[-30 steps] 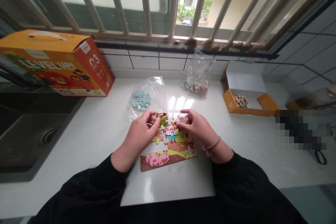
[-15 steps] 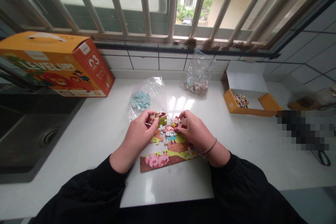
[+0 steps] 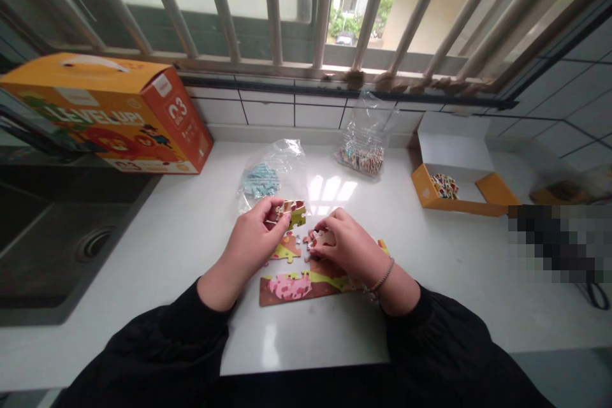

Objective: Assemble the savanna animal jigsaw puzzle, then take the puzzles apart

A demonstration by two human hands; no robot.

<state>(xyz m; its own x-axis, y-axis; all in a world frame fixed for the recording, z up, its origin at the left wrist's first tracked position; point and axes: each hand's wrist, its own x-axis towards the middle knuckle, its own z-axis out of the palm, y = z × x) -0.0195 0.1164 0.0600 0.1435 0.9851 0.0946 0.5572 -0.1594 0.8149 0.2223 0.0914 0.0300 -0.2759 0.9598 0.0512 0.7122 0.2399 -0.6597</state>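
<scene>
Between the thumb and fingers of my left hand (image 3: 255,229) are several puzzle pieces (image 3: 297,214), with green and brown-spotted parts showing. My right hand (image 3: 354,242) pinches a cream puzzle piece with brown spots (image 3: 324,238), held low over the joined part of the jigsaw puzzle (image 3: 329,284). That puzzle lies on the counter, with a pink spotted pig (image 3: 289,287) on its lower left edge. A separate yellow-and-orange puzzle section (image 3: 287,247) lies under my left hand's fingertips, with a gap between it and the pig strip. My right hand hides much of the puzzle's right side.
Behind my hands lie a clear bag with light-blue pieces (image 3: 261,180) and another bag of puzzle pieces (image 3: 362,159). An open orange box (image 3: 459,205) holding pieces stands right. At left are a large orange box (image 3: 105,121) and a dark sink (image 3: 62,236).
My right hand has moved down and slightly nearer with its spotted piece, now covering the figure on the puzzle. My left hand keeps its pieces almost in place. The view has shifted slightly.
</scene>
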